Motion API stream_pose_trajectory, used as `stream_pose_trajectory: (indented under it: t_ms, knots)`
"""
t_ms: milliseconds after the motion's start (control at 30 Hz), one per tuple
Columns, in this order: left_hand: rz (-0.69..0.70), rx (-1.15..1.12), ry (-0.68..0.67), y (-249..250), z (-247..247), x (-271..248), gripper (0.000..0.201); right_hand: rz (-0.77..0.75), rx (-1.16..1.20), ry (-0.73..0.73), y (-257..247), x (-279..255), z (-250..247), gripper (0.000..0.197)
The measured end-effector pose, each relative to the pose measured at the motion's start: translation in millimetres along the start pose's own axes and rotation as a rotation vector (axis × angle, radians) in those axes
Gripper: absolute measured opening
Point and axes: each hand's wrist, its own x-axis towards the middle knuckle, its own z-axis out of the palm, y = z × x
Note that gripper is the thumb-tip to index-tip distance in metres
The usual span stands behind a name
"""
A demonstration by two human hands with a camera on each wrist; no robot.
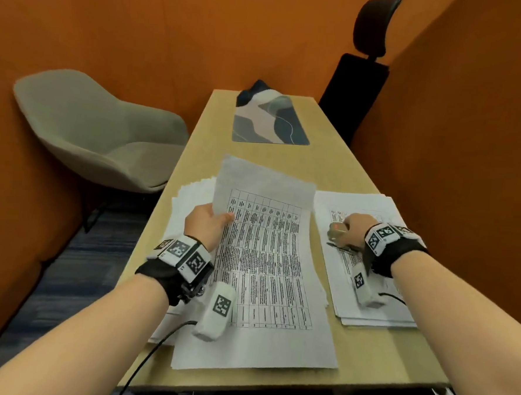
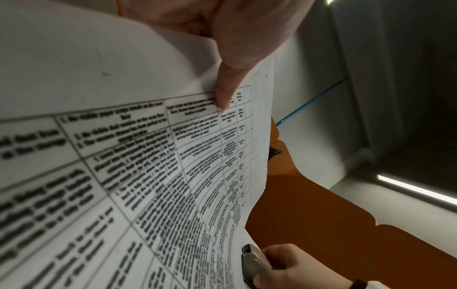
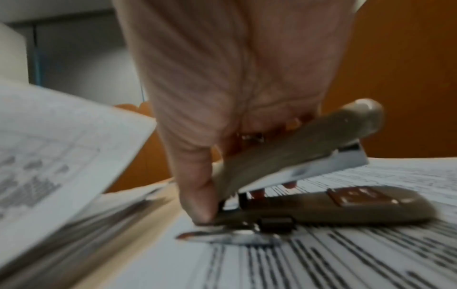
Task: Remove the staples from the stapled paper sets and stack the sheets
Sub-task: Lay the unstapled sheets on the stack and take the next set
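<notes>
My left hand (image 1: 209, 221) pinches the left edge of a printed table sheet (image 1: 262, 252), thumb (image 2: 226, 86) on its face, and lifts its far end off the table. The sheet's near end lies on a fanned pile of white sheets (image 1: 189, 199) at the table's left. My right hand (image 1: 353, 230) grips a beige stapler (image 1: 336, 235) from above, and the stapler (image 3: 309, 176) rests with its base and rear metal tongue on a second pile of printed sheets (image 1: 378, 302) to the right. No staple is visible.
The wooden table (image 1: 340, 171) has a patterned mat (image 1: 270, 121) at its far end. A grey shell chair (image 1: 98, 132) stands left of it, a black office chair (image 1: 357, 87) at the far right. Orange walls close in. A black cable (image 1: 158, 343) hangs over the near edge.
</notes>
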Motion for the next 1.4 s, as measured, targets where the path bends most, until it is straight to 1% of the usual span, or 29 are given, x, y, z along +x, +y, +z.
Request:
stream_pose_trajectory:
  t_ms: [67, 133, 167, 233, 300, 367, 400, 433, 467, 500, 533, 600, 667, 800, 933, 1000, 1100, 1133, 1200, 1267, 1400]
  knots:
    - [0.023, 0.007, 0.012, -0.5, 1.4, -0.9, 0.034, -0.007, -0.007, 0.080, -0.3, -0.5, 0.1, 0.039]
    - [0.037, -0.013, 0.021, 0.0, 2.5, -3.1, 0.032, 0.010, 0.043, 0.142, -2.9, -2.8, -6.7, 0.035]
    - [0.042, -0.028, 0.022, -0.2, 3.0, -4.1, 0.031, 0.014, 0.148, 0.198, -3.6, -3.6, -12.7, 0.034]
    - [0.061, -0.050, 0.021, -0.3, 4.0, -6.5, 0.030, 0.013, 0.499, 0.340, -5.3, -7.6, -28.8, 0.038]
    - [0.083, -0.068, 0.020, -0.4, 4.9, -9.1, 0.029, -0.023, 0.829, 0.562, -9.0, -14.0, -46.8, 0.045]
    - [0.104, -0.081, 0.029, -0.2, 5.7, -12.1, 0.027, -0.093, 1.098, 0.754, -14.8, -18.1, -58.3, 0.043]
    - [0.114, -0.083, 0.035, -0.5, 5.9, -13.4, 0.026, -0.135, 1.252, 0.801, -19.6, -19.1, -62.3, 0.039]
    - [0.128, -0.081, 0.039, -0.9, 6.4, -14.7, 0.025, -0.180, 1.396, 0.818, -25.0, -19.5, -63.7, 0.035]
    - [0.141, -0.076, 0.041, -0.7, 6.9, -16.2, 0.024, -0.231, 1.504, 0.815, -31.0, -21.4, -65.4, 0.031]
    - [0.152, -0.071, 0.040, -0.6, 7.4, -17.7, 0.024, -0.274, 1.561, 0.804, -37.0, -22.8, -65.7, 0.029]
    - [0.159, -0.070, 0.038, -0.2, 8.0, -19.0, 0.024, -0.318, 1.576, 0.782, -43.1, -24.7, -65.4, 0.028]
    - [0.167, -0.075, 0.032, 0.6, 8.5, -20.2, 0.024, -0.385, 1.534, 0.726, -53.1, -25.1, -61.9, 0.028]
    - [0.179, -0.077, 0.032, 1.2, 7.8, -21.3, 0.024, -0.405, 1.487, 0.689, -59.9, -23.3, -57.1, 0.025]
    - [0.202, -0.106, 0.042, 1.9, 4.7, -24.3, 0.024, -0.347, 1.475, 0.689, -63.6, -18.4, -53.8, 0.025]
    - [0.216, -0.140, 0.028, 2.4, 1.0, -26.7, 0.023, -0.243, 1.581, 0.650, -62.5, -18.2, -57.0, 0.033]
    - [0.230, -0.146, 0.018, 3.2, -0.1, -27.4, 0.021, -0.216, 1.613, 0.679, -60.8, -17.3, -57.3, 0.034]
    - [0.248, -0.164, 0.015, 4.8, -0.7, -29.0, 0.014, -0.190, 1.633, 0.739, -61.0, -16.0, -59.2, 0.028]
    - [0.253, -0.166, 0.013, 5.2, -0.6, -29.3, 0.011, -0.183, 1.635, 0.765, -61.9, -15.1, -60.0, 0.028]
    - [0.261, -0.163, 0.005, 5.2, -0.4, -28.9, 0.007, -0.144, 1.648, 0.792, -64.1, -14.1, -61.7, 0.036]
    - [0.261, -0.161, -0.005, 4.4, -0.4, -28.6, 0.005, -0.118, 1.647, 0.788, -66.0, -16.2, -62.7, 0.040]
    - [0.258, -0.163, -0.026, 5.3, -0.1, -31.6, 0.006, -0.118, 1.610, 0.801, -62.9, -20.0, -64.7, 0.036]
